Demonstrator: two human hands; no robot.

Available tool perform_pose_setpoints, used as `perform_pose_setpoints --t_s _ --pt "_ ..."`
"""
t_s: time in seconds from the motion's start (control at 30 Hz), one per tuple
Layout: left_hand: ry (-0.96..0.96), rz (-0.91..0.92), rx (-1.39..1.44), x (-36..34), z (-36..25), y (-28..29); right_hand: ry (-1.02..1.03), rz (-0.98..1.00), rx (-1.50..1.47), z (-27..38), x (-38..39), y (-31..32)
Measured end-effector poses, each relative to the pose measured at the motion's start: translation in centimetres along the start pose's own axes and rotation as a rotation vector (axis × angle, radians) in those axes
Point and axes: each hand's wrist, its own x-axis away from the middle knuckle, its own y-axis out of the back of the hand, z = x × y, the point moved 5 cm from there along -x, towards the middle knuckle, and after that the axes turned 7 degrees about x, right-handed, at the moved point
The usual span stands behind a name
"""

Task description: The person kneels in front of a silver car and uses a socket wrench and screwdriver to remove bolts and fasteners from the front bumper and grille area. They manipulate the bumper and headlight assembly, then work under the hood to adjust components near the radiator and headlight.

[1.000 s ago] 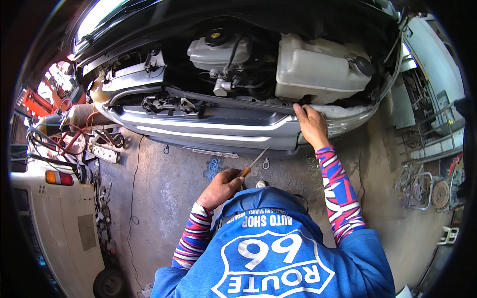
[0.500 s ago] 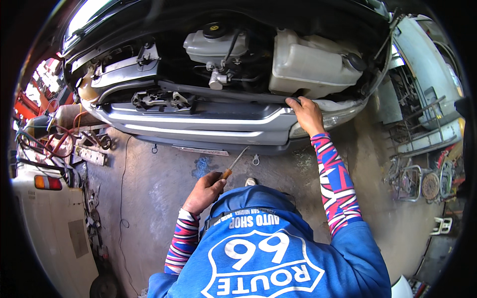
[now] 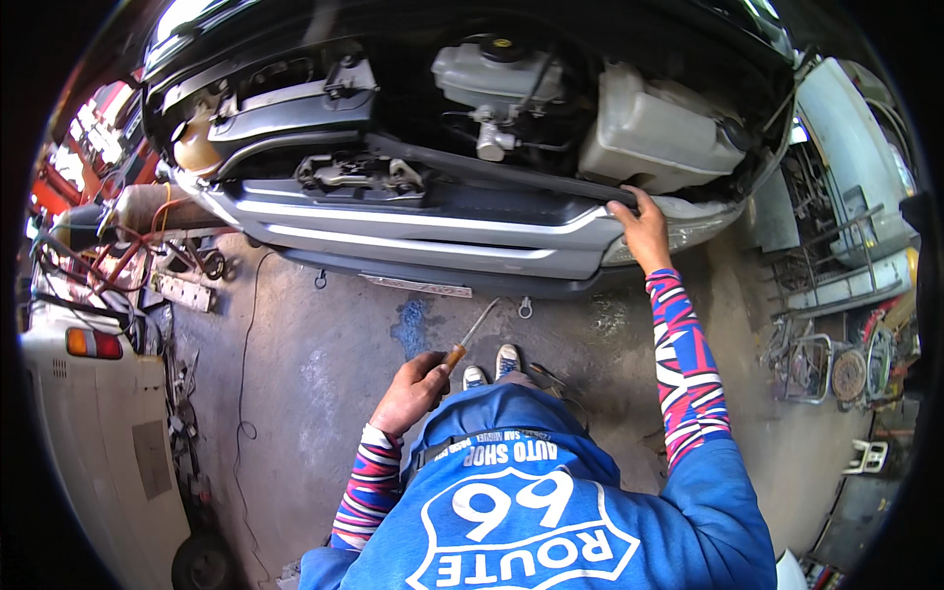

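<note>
My left hand [image 3: 415, 391] is closed round the orange handle of a screwdriver [image 3: 455, 356], whose metal shaft points up and forward below the bumper of a vehicle with its hood raised. My right hand [image 3: 641, 224] grips a long black strip [image 3: 511, 175] near its right end, along the top edge of the silver grille [image 3: 413, 233]. Just behind that hand sits a white translucent reservoir [image 3: 654, 133]. A smaller reservoir with a black cap [image 3: 492, 74] is farther left, and a metal latch assembly [image 3: 359, 175] lies left of the strip.
A cream vehicle [image 3: 108, 423] stands at left, with gas cylinders [image 3: 143, 208] and red hoses beside it. Pale body panels [image 3: 851, 157], metal racks and scrap line the right. A dark cable [image 3: 248, 364] runs along the concrete floor [image 3: 315, 374]; my shoes [image 3: 506, 366] stand below the bumper.
The engine bay now appears farther right in the picture and both my shoes show more. My hands keep their holds, the right on the strip and the left on the screwdriver.
</note>
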Motion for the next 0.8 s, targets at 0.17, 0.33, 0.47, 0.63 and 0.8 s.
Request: perform_pose_setpoints --t_s 0.17,0.33,0.47,0.63,0.8 --pt "0.006 -0.024 0.032 1.3 1.3 1.7 -0.066 -0.005 0.365 1.0 -1.1 0.1" --pt "0.019 -0.067 0.053 2.6 3.2 3.0 -0.028 0.035 0.369 1.4 -1.7 0.7" --pt "0.017 -0.036 0.112 2.4 3.4 2.8 -0.199 0.382 0.052 -0.4 -1.8 1.5" --pt "-0.078 0.051 0.127 0.7 -0.1 0.5 -0.049 0.024 -0.229 -1.8 -0.4 3.2" --pt "-0.22 0.146 0.008 -3.0 -6.1 -5.3 0.217 -0.212 0.273 -0.9 1.7 3.5"
